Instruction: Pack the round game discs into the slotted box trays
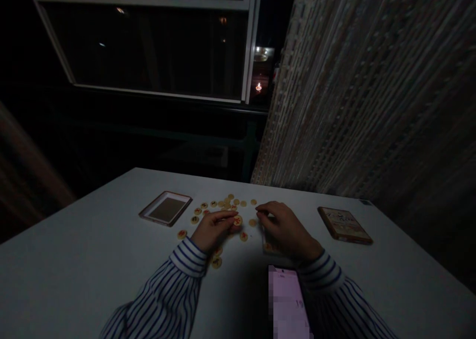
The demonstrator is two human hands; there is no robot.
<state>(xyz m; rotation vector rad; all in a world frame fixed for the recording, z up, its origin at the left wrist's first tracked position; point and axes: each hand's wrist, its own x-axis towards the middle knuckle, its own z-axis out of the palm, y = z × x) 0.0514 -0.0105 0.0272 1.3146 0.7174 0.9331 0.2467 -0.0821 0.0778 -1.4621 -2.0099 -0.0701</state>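
Between the thumb and fingertips of my left hand (212, 230) is a round Chinese chess piece (237, 221) with a red character, its face turned towards me. My right hand (288, 227) hovers to the right, thumb and forefinger tips close together; I cannot make out whether anything is between them. Partly hidden beneath it lies a shallow container (270, 250) with several pieces in it. More chess pieces (198, 211) are scattered around and beyond my left hand, some showing red or dark characters, others plain. A single red-marked piece (243, 236) lies between my hands.
An open, shallow box (166, 209) stands on the white table (92, 259) at left. At right lies a closed box or lid (345, 225) with a printed top. A lit phone (290, 299) is near my right sleeve. String curtain (334, 106) hangs behind the table.
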